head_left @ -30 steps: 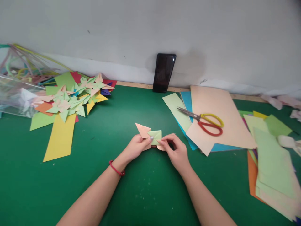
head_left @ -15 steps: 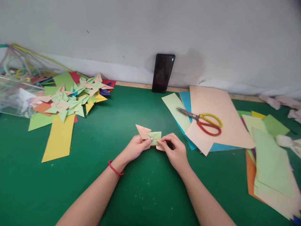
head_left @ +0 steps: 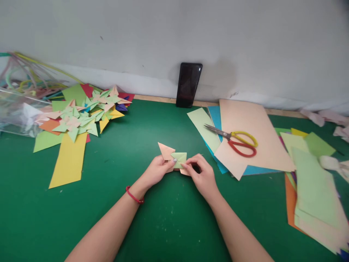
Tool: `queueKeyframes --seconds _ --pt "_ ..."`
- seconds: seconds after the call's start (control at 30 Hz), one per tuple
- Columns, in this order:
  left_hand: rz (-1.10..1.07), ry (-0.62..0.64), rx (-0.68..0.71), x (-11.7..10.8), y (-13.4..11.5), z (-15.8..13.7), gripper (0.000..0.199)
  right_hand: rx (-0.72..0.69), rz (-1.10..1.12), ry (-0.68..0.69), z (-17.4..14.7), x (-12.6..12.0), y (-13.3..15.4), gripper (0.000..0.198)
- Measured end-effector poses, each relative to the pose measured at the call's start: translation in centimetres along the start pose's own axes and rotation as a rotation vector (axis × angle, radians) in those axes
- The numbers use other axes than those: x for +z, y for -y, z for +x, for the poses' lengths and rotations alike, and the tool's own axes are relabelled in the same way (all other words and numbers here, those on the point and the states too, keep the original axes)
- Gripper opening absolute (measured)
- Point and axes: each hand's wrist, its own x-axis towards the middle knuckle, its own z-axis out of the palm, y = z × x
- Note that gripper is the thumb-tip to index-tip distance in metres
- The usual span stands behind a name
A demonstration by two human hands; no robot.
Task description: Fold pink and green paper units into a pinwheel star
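Note:
Folded pieces of paper, one peach (head_left: 166,150) and one light green (head_left: 181,157), are joined into a small origami piece above the middle of the green table (head_left: 152,233). My left hand (head_left: 156,169), with a red bracelet at the wrist, pinches its left side, thumb on top. On the right side, my right hand (head_left: 201,171) grips the lower right edge between thumb and fingertips. Another peach flap shows below the green part, under the right fingertips. The underside of the piece is hidden by my fingers.
Scissors (head_left: 241,144) lie on a stack of peach (head_left: 261,123) and blue sheets at the right. A phone (head_left: 189,84) leans against the wall. Folded paper stars (head_left: 79,118) and a clear bag (head_left: 16,112) are at left; cut green strips (head_left: 313,189) lie far right.
Almost nothing has moved. The peach point at the left of the origami piece has tilted slightly upward, and both hands keep their hold.

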Motion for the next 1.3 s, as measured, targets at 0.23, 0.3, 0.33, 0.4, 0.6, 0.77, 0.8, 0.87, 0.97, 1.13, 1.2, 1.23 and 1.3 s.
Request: queueKeyframes --seconds 0.23,0.3,0.33,0.4,0.6,0.77,0.8,0.87,0.97,1.13,1.2,1.23,1.3 --pt "-0.062 0.014 -0.021 0.07 0.07 0.04 0.034 0.017 0.007 0.019 -0.08 -0.03 -0.01 0.007" --pt "-0.055 0.022 -0.022 -0.01 0.15 0.03 0.032 0.021 0.009 0.023 -0.09 0.0 -0.09 0.007" --pt "-0.053 0.028 -0.02 -0.05 0.19 0.03 0.031 0.024 0.013 0.024 -0.09 0.02 -0.14 0.007" --pt "-0.054 0.033 -0.014 -0.11 0.26 0.05 0.029 0.026 0.022 0.023 -0.09 0.07 -0.24 0.008" --pt "-0.071 0.029 -0.013 -0.08 0.35 0.1 0.029 0.035 0.026 0.02 -0.18 0.15 -0.27 0.009" --pt "-0.051 0.009 -0.003 -0.03 0.3 0.05 0.028 0.044 0.025 0.013 -0.26 0.17 -0.2 0.009" --pt "-0.05 0.007 -0.002 -0.04 0.32 0.04 0.028 0.045 0.026 0.014 -0.25 0.19 -0.17 0.009" --pt "-0.049 0.007 -0.001 -0.08 0.38 0.04 0.029 0.046 0.029 0.013 -0.21 0.23 -0.12 0.009" --pt "-0.033 0.016 -0.003 -0.15 0.48 0.0 0.031 0.04 0.028 0.008 -0.16 0.26 -0.09 0.01" --pt "0.009 -0.002 -0.001 -0.04 0.29 -0.17 0.03 0.032 0.031 0.011 -0.19 0.23 -0.15 0.01" --pt "0.003 -0.004 -0.013 0.12 0.0 -0.24 0.031 0.028 0.04 0.014 -0.2 0.22 -0.15 0.01" --pt "0.001 -0.004 -0.018 0.2 -0.16 -0.27 0.032 0.026 0.044 0.015 -0.2 0.22 -0.14 0.01" --pt "0.007 -0.005 -0.025 0.34 -0.43 -0.32 0.031 0.022 0.05 0.019 -0.19 0.21 -0.11 0.009"
